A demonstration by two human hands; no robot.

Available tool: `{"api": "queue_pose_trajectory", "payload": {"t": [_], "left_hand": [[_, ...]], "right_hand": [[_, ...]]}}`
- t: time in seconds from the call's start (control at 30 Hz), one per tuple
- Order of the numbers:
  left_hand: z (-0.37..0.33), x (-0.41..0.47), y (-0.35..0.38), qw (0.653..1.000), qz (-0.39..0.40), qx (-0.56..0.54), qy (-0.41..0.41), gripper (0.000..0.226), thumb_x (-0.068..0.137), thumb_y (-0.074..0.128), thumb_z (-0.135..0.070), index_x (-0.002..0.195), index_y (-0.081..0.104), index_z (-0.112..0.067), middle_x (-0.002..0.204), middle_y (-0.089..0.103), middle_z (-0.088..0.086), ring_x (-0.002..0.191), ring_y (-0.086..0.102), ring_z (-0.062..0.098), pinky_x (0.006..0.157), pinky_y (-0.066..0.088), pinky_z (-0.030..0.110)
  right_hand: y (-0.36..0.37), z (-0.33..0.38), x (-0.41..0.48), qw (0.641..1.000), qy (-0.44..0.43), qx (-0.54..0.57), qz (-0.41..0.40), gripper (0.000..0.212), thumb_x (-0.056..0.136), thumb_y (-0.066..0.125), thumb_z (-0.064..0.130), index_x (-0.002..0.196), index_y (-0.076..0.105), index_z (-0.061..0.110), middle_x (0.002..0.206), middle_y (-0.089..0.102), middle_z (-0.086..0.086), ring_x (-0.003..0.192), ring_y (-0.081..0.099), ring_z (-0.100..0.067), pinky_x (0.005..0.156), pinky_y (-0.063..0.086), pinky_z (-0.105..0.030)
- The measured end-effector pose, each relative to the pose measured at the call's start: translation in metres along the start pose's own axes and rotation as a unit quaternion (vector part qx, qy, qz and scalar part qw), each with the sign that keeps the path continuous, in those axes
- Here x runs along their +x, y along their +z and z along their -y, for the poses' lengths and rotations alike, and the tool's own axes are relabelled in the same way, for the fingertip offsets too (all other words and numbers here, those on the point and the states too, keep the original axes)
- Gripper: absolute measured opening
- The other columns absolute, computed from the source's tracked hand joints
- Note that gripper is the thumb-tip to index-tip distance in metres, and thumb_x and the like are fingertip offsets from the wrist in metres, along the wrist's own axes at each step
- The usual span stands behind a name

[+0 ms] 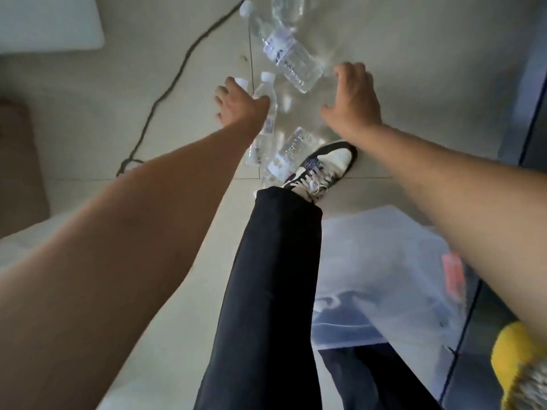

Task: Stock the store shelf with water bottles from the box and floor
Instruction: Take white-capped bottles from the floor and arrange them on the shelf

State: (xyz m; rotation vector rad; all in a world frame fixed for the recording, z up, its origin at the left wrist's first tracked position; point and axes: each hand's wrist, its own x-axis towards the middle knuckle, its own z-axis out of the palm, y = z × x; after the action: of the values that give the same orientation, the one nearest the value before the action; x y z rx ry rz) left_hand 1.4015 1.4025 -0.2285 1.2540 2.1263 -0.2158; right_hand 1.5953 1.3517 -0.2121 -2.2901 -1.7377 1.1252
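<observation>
Reaching down toward the tiled floor [414, 69], both bare arms stretch into the middle of the frame. The left hand [236, 103] hangs back-up over a slim bottle [270, 119] lying lengthwise; its thumb side touches the bottle's shoulder, and its fingers curl downward near a white cap [242, 82] at their tips. Whether they grip anything cannot be told. The right hand [353, 99] hovers just right of centre, fingers [349, 71] loosely bent and close together, thumb spread out to the left, holding nothing.

A big bottle [288, 56] lies on its side above the hands, and another bottle [288, 10], blurred, lies at the top edge. A fourth bottle [291, 150] lies against a black-and-white shoe [325, 162] below the right hand. A dark trouser leg [275, 276] runs down the centre. A clear box [384, 261] sits lower right, under the right forearm. A black cable [177, 75] snakes across the upper left.
</observation>
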Motion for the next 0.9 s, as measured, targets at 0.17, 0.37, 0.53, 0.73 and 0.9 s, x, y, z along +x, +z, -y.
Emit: {"api": "queue_pose_trajectory", "payload": {"t": [0.17, 0.37, 0.53, 0.73, 0.9], "left_hand": [[0.044, 0.065, 0.027, 0.998, 0.043, 0.012, -0.049, 0.070, 0.088, 0.066, -0.040, 0.145, 0.037, -0.010, 0.141, 0.043, 0.010, 0.130, 0.044, 0.029, 0.106, 0.043, 0.044], [0.061, 0.086, 0.043, 1.000, 0.010, 0.023, 0.012, 0.052, 0.097, 0.047, -0.043, 0.140, 0.046, -0.013, 0.129, 0.055, 0.014, 0.118, 0.056, 0.034, 0.100, 0.048, 0.044], [0.059, 0.085, 0.034, 0.993, 0.002, 0.033, 0.117, 0.051, 0.092, 0.060, -0.038, 0.135, 0.050, -0.011, 0.120, 0.063, 0.016, 0.109, 0.061, 0.034, 0.082, 0.045, 0.035], [0.035, 0.070, -0.004, 0.981, 0.014, -0.012, 0.192, 0.055, 0.093, 0.063, -0.039, 0.140, 0.049, -0.014, 0.116, 0.067, 0.013, 0.104, 0.064, 0.029, 0.082, 0.052, 0.035], [0.006, 0.022, -0.039, 0.970, 0.042, -0.111, 0.213, 0.061, 0.093, 0.065, -0.044, 0.144, 0.047, -0.015, 0.110, 0.068, 0.011, 0.102, 0.064, 0.025, 0.081, 0.049, 0.030]], "right_hand": [[0.047, 0.007, 0.057, 1.000, -0.021, 0.001, -0.005, 0.068, 0.088, 0.070, 0.027, 0.144, 0.038, 0.004, 0.141, 0.047, -0.018, 0.129, 0.046, -0.038, 0.100, 0.045, -0.045], [0.077, 0.027, 0.095, 0.999, 0.035, 0.005, -0.024, 0.088, 0.085, 0.075, 0.040, 0.150, 0.028, 0.005, 0.145, 0.051, -0.014, 0.133, 0.045, -0.035, 0.102, 0.042, -0.044], [0.078, 0.032, 0.105, 0.994, 0.081, -0.064, -0.030, 0.073, 0.090, 0.071, 0.047, 0.143, 0.042, 0.005, 0.140, 0.057, -0.014, 0.139, 0.039, -0.035, 0.106, 0.043, -0.046], [0.071, 0.021, 0.065, 0.973, 0.175, 0.128, 0.082, 0.040, 0.088, 0.076, 0.031, 0.119, 0.066, 0.009, 0.110, 0.069, -0.007, 0.104, 0.068, -0.025, 0.074, 0.057, -0.032], [0.037, 0.029, -0.002, 0.941, 0.150, 0.296, 0.071, 0.028, 0.090, 0.075, 0.028, 0.106, 0.059, 0.012, 0.093, 0.060, 0.005, 0.085, 0.063, -0.014, 0.075, 0.057, -0.032]]}}
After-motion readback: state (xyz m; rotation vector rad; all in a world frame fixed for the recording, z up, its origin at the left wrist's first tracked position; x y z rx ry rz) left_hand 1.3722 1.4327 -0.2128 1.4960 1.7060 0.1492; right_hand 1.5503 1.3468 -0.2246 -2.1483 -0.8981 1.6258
